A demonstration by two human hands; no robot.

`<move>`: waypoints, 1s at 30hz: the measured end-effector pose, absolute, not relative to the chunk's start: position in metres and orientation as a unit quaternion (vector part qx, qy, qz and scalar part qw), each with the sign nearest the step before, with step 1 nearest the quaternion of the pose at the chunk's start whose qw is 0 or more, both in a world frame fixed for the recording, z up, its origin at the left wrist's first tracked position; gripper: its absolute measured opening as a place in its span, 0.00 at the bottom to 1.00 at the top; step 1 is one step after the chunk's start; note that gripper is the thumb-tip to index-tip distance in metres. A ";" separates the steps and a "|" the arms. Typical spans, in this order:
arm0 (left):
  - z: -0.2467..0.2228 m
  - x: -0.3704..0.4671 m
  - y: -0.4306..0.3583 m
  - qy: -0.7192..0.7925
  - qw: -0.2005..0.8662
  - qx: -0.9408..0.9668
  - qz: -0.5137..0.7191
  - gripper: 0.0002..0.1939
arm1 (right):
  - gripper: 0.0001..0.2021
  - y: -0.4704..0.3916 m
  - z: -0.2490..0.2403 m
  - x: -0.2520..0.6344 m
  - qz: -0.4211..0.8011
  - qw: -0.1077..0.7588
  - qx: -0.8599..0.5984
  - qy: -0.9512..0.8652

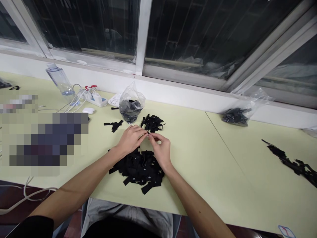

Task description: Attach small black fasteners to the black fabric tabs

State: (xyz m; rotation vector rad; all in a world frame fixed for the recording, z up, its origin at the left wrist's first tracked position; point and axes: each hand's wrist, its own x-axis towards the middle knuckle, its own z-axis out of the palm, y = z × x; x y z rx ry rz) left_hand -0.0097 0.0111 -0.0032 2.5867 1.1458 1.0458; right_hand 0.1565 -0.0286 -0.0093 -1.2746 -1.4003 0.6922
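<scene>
My left hand (132,138) and my right hand (160,148) meet fingertip to fingertip over the table, both closed on a small black piece (148,133) between them. Most of that piece is hidden by the fingers. Below the hands lies a large heap of black fabric strips (141,168), some with small white marks. Just beyond my fingertips is a smaller pile of black strips (153,123). A few loose black strips (116,125) lie to the left of it.
A clear bag of black pieces (131,107) stands behind the piles; another bag (237,115) lies at the back right. Black strips (294,165) stretch along the right side. A bottle (59,79), power strip (95,98), white case (88,110) and cables are at the left.
</scene>
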 end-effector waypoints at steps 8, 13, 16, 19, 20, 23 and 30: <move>0.001 -0.012 0.011 0.377 0.082 0.847 0.367 0.12 | 0.13 -0.028 -0.004 0.162 0.240 0.496 -0.502 -0.666; 0.005 -0.013 0.010 0.354 0.090 0.861 0.354 0.13 | 0.13 -0.023 0.003 0.174 0.219 0.472 -0.479 -0.707; 0.004 -0.013 0.011 0.344 0.099 0.862 0.358 0.14 | 0.13 -0.022 0.005 0.178 0.219 0.464 -0.469 -0.718; 0.004 -0.013 0.011 0.341 0.103 0.861 0.362 0.14 | 0.13 -0.021 0.004 0.180 0.233 0.458 -0.466 -0.720; 0.004 -0.014 0.011 0.341 0.104 0.861 0.362 0.14 | 0.13 -0.021 0.004 0.180 0.241 0.455 -0.469 -0.718; 0.004 -0.014 0.011 0.339 0.106 0.863 0.359 0.14 | 0.12 -0.020 0.001 0.180 0.259 0.448 -0.476 -0.711; 0.006 -0.014 0.010 0.336 0.099 0.871 0.344 0.14 | 0.13 -0.021 -0.002 0.178 0.228 0.433 -0.491 -0.720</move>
